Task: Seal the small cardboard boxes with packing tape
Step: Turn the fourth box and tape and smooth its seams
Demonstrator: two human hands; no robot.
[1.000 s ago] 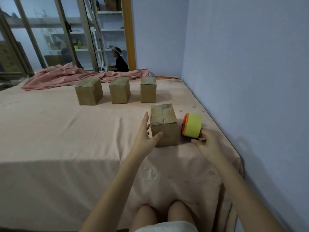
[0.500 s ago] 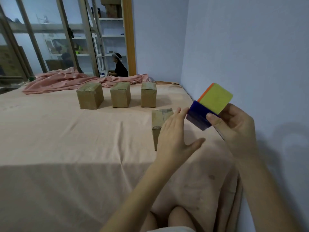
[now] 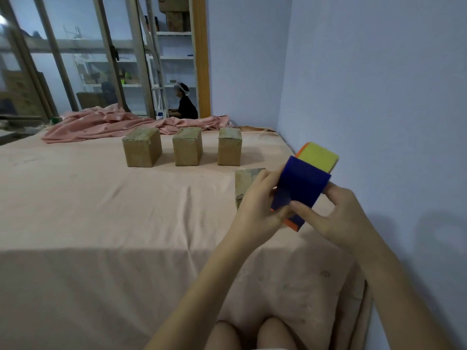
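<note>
A tape dispenser (image 3: 304,183) with a blue body, orange sides and a yellow tape roll is held in the air by both hands. My right hand (image 3: 336,218) grips it from below and the right. My left hand (image 3: 257,208) holds its left side, fingers curled on the blue part. Behind my left hand, a small cardboard box (image 3: 243,181) stands on the bed, mostly hidden. Three more small cardboard boxes stand in a row farther back: left (image 3: 142,150), middle (image 3: 187,149), right (image 3: 229,149), with shiny tape on their tops.
The bed (image 3: 101,223) is covered by a pale pink sheet. A crumpled pink blanket (image 3: 108,123) lies along the far edge. A blue wall (image 3: 379,97) runs close on the right. Beyond a glass partition a person (image 3: 185,104) sits by shelves.
My right hand lifted the dispenser off the bed and brought it up toward me. My left hand left the near box and took hold of the dispenser's left side.
</note>
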